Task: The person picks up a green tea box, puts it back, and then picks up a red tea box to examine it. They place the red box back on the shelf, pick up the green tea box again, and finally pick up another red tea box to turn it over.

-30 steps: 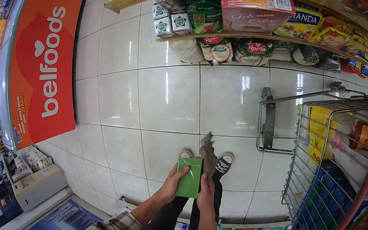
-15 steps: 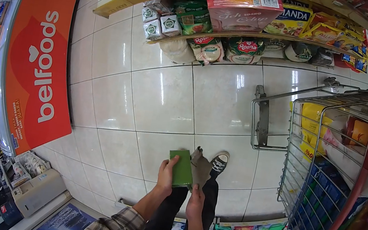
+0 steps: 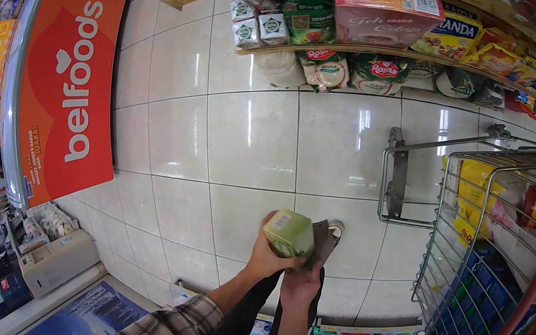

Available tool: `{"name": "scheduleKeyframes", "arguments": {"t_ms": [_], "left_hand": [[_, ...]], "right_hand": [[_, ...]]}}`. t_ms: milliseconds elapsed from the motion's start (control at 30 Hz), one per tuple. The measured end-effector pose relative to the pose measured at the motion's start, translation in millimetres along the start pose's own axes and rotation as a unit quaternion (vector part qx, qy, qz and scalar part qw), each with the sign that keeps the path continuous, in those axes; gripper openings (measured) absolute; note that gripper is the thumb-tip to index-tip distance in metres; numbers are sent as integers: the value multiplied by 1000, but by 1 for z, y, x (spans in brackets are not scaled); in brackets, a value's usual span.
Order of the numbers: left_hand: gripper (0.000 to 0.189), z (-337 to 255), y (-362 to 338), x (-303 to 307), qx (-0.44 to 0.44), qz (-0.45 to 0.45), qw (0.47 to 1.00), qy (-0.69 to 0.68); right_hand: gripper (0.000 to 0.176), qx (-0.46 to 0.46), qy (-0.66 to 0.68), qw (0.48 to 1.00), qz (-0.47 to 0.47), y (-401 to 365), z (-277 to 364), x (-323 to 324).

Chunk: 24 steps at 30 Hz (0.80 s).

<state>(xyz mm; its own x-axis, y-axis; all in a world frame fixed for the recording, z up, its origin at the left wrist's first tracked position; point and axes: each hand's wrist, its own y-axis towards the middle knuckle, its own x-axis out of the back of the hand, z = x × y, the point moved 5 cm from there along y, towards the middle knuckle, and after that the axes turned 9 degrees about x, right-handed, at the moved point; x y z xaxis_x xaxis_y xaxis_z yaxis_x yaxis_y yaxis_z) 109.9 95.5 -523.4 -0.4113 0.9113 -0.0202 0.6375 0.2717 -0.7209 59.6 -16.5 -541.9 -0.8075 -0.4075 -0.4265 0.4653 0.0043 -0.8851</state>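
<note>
My left hand [image 3: 266,259] is wrapped round a green box [image 3: 290,234] above the tiled floor. A barcode label shows on its pale green upper face. Close beside it, my right hand [image 3: 301,289] is closed on a flat grey-brown object [image 3: 322,244], whose kind I cannot make out. The box and this flat object nearly touch, and my two hands are close together in front of my legs.
A metal shopping cart [image 3: 441,220] filled with packaged goods stands at the right. Ahead is a shelf [image 3: 346,46] of bagged and boxed groceries. An orange "belfoods" freezer [image 3: 77,73] lines the left, with a beige machine [image 3: 61,262] on a counter below it.
My left hand has tilted the green box so its barcode face shows. Both hands have shifted slightly right in view. The freezer, shelf and cart have shifted in view as my head moved.
</note>
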Motion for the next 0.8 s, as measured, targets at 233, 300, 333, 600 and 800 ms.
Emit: {"name": "scheduleKeyframes", "arguments": {"t_ms": [233,300,333,600,800], "left_hand": [[94,-1,4,-2,-38,107,968,222],[93,-3,4,1,-45,118,965,229],[93,-5,4,3,-48,123,964,233],[98,-24,7,26,-45,113,967,225],[86,-9,-14,46,143,265,923,238]], "right_hand": [[35,-78,-28,992,-99,-4,2,7],[40,-95,-34,991,-93,-7,1,14],[40,-106,-34,991,-70,-10,2,14],[45,-105,-116,987,-34,-30,20,9],[46,16,-246,969,16,-18,44,-1]]}}
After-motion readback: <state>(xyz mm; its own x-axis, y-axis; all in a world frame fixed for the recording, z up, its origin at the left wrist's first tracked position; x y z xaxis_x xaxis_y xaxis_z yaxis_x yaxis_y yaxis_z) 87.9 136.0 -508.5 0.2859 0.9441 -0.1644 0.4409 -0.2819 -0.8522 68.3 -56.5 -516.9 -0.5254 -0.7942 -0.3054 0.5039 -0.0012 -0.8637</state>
